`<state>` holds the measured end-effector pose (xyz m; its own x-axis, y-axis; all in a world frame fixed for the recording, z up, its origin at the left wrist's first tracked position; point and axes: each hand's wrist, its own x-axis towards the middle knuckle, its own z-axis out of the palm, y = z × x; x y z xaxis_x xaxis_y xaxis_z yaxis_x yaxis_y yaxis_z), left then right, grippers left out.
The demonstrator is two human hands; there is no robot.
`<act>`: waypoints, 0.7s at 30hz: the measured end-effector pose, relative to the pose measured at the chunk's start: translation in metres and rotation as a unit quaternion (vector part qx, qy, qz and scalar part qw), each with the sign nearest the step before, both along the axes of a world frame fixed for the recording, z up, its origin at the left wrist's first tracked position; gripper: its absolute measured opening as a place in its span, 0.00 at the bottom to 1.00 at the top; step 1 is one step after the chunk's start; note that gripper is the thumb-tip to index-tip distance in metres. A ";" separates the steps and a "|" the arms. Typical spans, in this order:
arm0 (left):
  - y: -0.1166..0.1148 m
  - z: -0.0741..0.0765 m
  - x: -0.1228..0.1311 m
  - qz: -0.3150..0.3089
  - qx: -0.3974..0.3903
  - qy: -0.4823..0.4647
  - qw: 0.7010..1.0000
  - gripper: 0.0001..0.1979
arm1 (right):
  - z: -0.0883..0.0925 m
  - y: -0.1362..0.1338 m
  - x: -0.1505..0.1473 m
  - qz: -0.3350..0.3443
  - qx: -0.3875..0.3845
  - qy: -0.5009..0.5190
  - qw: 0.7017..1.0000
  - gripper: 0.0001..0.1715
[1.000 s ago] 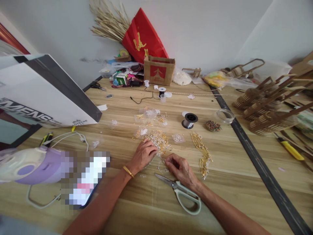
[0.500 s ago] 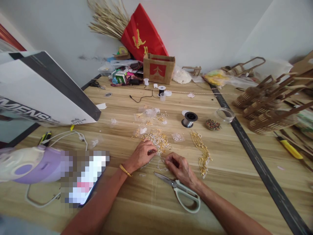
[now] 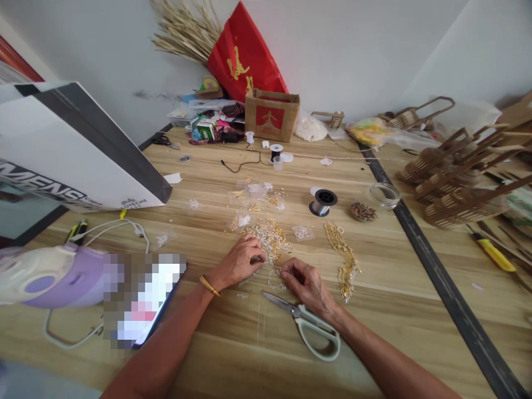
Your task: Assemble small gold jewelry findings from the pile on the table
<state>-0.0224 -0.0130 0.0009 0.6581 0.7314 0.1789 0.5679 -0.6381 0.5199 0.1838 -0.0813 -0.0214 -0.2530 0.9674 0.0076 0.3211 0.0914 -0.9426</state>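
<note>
My left hand [image 3: 239, 261], with a gold bangle [image 3: 210, 286] at the wrist, is closed in a pinch at the near edge of a pile of small gold and silver beads and findings [image 3: 272, 238]. What its fingertips hold is too small to make out. Across a short gap, my right hand [image 3: 306, 284] pinches a thin silver chain [image 3: 274, 284], whose loose part lies on the wood between the hands. Grey-handled scissors [image 3: 316, 332] lie just below my right hand, blades toward the left. A bundle of gold chains [image 3: 343, 257] is to its right.
A wire spool [image 3: 323, 203], a glass jar [image 3: 384, 196] on its side with beads and small bags of findings lie farther back. A phone [image 3: 155, 305] and a purple-white device [image 3: 62, 277] are at left. Woven baskets [image 3: 449, 188] and a yellow cutter [image 3: 494, 252] are at right.
The view has shifted very slightly. Both hands stay pinched in nearly the same places, with only a tiny motion of the left wrist and fingers.
</note>
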 end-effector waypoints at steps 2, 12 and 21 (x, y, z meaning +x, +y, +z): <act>0.000 0.001 0.000 -0.010 -0.006 0.004 1.000 0.04 | 0.000 0.000 0.000 0.000 0.000 0.000 1.000 0.09; -0.002 0.002 0.000 -0.024 -0.004 0.013 1.000 0.06 | 0.000 0.000 -0.001 0.000 -0.007 0.002 1.000 0.11; -0.003 -0.010 0.006 0.043 0.059 0.012 0.997 0.07 | 0.003 -0.001 -0.001 -0.001 0.002 -0.004 1.000 0.09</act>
<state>-0.0167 -0.0163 -0.0095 0.5989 0.7598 0.2529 0.6343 -0.6429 0.4293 0.1832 -0.0818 -0.0184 -0.2504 0.9681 0.0088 0.3296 0.0938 -0.9395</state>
